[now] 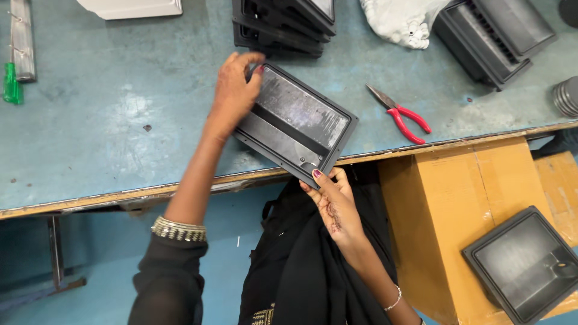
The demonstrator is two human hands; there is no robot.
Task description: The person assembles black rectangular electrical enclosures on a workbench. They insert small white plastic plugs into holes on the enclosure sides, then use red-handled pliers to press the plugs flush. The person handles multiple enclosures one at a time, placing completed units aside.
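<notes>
Black tray (295, 123) lies on the table (120, 120) at its near edge, long axis running diagonally from far-left to near-right. Left hand (233, 90) grips the far-left corner, fingers curled over the rim; right hand (331, 201) pinches the near-right corner.

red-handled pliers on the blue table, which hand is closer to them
Right. The right hand grips the near corner of the black rectangular plastic panel, below-left of the red-handled pliers. The left hand holds the panel's far corner, farther left.
</notes>
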